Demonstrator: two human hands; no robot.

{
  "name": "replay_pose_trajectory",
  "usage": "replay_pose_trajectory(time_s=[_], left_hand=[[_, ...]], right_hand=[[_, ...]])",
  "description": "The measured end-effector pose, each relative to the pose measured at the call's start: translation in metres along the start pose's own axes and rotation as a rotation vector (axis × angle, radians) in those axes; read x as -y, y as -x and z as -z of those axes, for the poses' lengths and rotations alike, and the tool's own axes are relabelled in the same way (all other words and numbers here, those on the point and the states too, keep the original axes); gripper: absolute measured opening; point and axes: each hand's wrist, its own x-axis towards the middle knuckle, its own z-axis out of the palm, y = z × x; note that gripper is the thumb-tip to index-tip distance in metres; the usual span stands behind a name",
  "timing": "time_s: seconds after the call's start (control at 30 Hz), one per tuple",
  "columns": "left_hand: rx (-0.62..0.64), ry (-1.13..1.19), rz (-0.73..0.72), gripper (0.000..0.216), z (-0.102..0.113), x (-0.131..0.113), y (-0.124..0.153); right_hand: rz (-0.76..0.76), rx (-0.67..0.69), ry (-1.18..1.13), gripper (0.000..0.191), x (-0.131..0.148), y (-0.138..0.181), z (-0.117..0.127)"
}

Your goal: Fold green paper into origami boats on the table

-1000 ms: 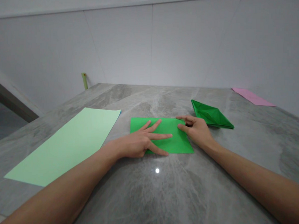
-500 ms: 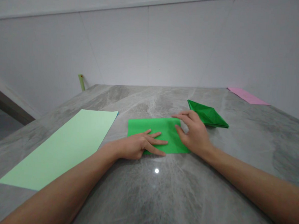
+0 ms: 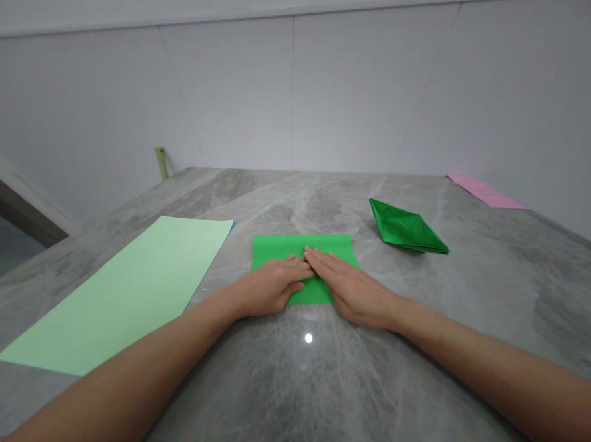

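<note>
A bright green sheet of paper (image 3: 301,243) lies flat on the grey marbled table, partly covered by both hands. My left hand (image 3: 274,283) rests on its left and middle part, fingers stretched out to the right. From the other side my right hand (image 3: 349,284) lies flat on the paper, its fingertips meeting those of the left hand near the sheet's middle. Neither hand grips anything. Beyond the right hand sits a folded green paper piece (image 3: 408,229) with pointed ends, untouched.
A large pale green sheet (image 3: 131,291) lies on the left, its near edge partly behind my left forearm. Pink paper (image 3: 487,192) rests at the far right by the white wall (image 3: 333,96). A light green strip (image 3: 161,163) stands at the table's far left corner.
My right hand has moved left and nearer from the sheet's right edge to its middle, flattening out. My left hand's spread fingers have drawn together. The green paper's right edge has shifted slightly left.
</note>
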Motion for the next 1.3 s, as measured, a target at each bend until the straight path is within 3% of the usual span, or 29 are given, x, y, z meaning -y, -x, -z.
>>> replay_pose_trajectory(time_s=[0.27, 0.6, 0.87, 1.3], left_hand=[[0.082, -0.368, 0.286, 0.064, -0.008, -0.006, 0.001], [0.084, -0.397, 0.368, 0.074, -0.007, -0.007, -0.001], [-0.009, -0.417, 0.505, 0.092, -0.013, -0.001, -0.002], [-0.075, -0.478, 0.796, 0.101, -0.017, -0.005, -0.008]], right_hand=[[-0.083, 0.070, 0.138, 0.067, 0.005, -0.002, 0.001], [-0.100, 0.083, 0.154, 0.067, 0.007, -0.003, 0.002], [-0.102, 0.065, 0.161, 0.067, 0.007, -0.002, 0.001], [-0.103, 0.084, 0.172, 0.064, 0.008, -0.002, 0.004]])
